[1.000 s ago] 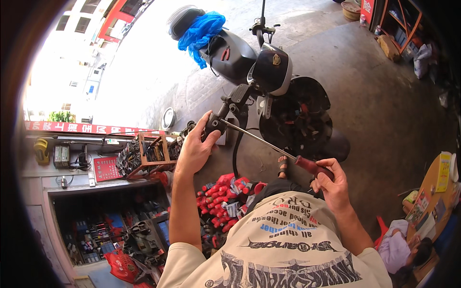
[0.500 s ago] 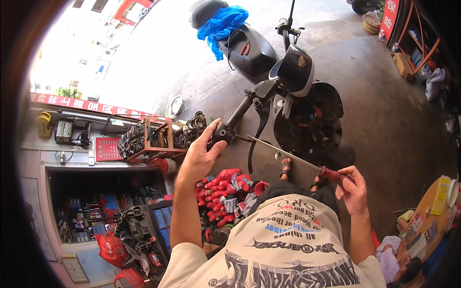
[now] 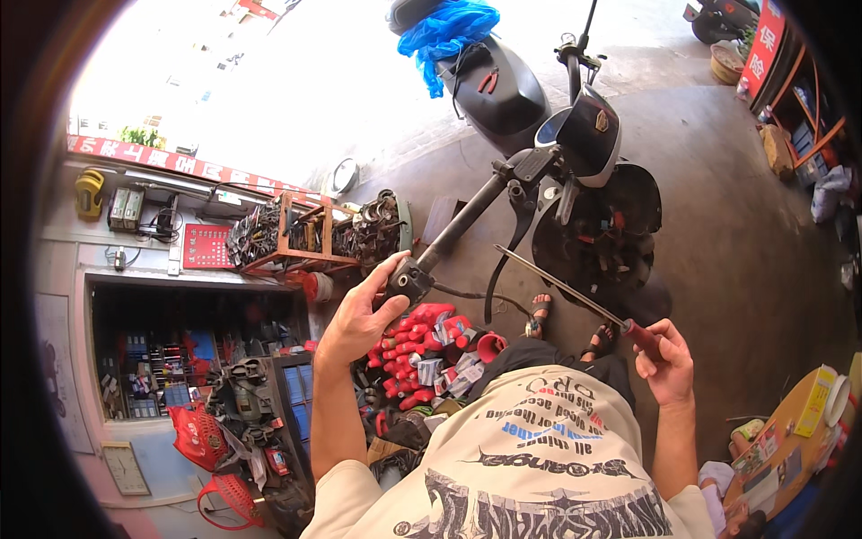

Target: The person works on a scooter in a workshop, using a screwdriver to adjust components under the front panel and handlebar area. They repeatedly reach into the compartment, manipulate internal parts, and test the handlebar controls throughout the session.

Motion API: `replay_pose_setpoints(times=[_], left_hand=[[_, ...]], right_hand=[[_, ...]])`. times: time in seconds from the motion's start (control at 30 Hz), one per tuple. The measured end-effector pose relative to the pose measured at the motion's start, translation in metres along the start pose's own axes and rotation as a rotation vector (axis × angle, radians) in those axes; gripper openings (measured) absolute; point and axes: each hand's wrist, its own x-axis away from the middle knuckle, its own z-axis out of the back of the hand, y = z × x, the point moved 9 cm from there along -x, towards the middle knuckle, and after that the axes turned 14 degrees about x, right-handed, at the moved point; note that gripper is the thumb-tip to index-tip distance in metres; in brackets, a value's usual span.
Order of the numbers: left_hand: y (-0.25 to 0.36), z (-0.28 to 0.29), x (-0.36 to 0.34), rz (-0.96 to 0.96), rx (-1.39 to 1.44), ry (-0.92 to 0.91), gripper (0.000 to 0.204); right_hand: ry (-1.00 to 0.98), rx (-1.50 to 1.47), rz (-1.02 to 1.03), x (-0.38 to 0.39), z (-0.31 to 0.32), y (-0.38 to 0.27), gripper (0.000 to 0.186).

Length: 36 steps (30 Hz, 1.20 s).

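Observation:
My left hand (image 3: pixel 364 314) grips a black switch housing (image 3: pixel 410 279) at the outer end of the scooter's bare handlebar tube (image 3: pixel 467 217). Thumb and fingers close around it from the left, and a dark cable (image 3: pixel 471 294) trails from it. In my right hand (image 3: pixel 666 364) is a screwdriver (image 3: pixel 566 289) with a dark red handle and a long metal shaft. Its tip points up and left, apart from the housing. A black brake lever (image 3: pixel 523 220) hangs near the handlebar's centre. The scooter's dark front cover (image 3: pixel 588 135) stands beyond.
Red-handled pliers (image 3: pixel 488 82) lie on the scooter's black seat, with a blue plastic bag (image 3: pixel 446 40) behind. Red bottles (image 3: pixel 413 355) and small boxes are heaped below my left arm. A rack of parts (image 3: pixel 296 234) stands at left, a round wooden table (image 3: pixel 781 449) at right.
The housing in my left hand has slid outward along the tube, baring more of it. The screwdriver tip has moved away from the housing. The whole view has shifted slightly.

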Motion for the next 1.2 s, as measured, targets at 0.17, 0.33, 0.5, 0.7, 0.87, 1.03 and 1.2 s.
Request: replay_pose_setpoints(times=[0.17,0.33,0.5,0.7,0.87,1.03,1.2], left_hand=[[0.006,-0.002,-0.005,-0.123,-0.18,0.027,0.062],[0.006,0.001,0.002,-0.048,-0.259,0.049,0.051],[-0.063,0.055,0.055,0.032,0.07,0.175,0.062],[-0.133,0.049,0.067,0.034,0.255,0.275,0.076],[-0.21,0.031,0.07,-0.014,0.509,0.427,0.065],[-0.257,0.007,0.062,0.031,0.757,0.586,0.059],[-0.281,-0.015,0.043,0.011,0.858,0.577,0.064]], right_hand=[[-0.022,0.007,-0.039,-0.013,-0.004,0.004,0.031],[-0.071,0.012,-0.054,-0.032,-0.02,-0.002,0.032],[-0.133,-0.002,-0.098,-0.041,-0.036,0.009,0.032],[-0.182,0.006,-0.166,-0.053,-0.057,0.016,0.033],[-0.359,0.129,-0.214,-0.057,-0.1,0.01,0.069],[-0.397,0.289,-0.12,-0.063,-0.14,-0.018,0.056],[-0.313,0.459,-0.008,-0.077,-0.141,-0.029,0.051]])
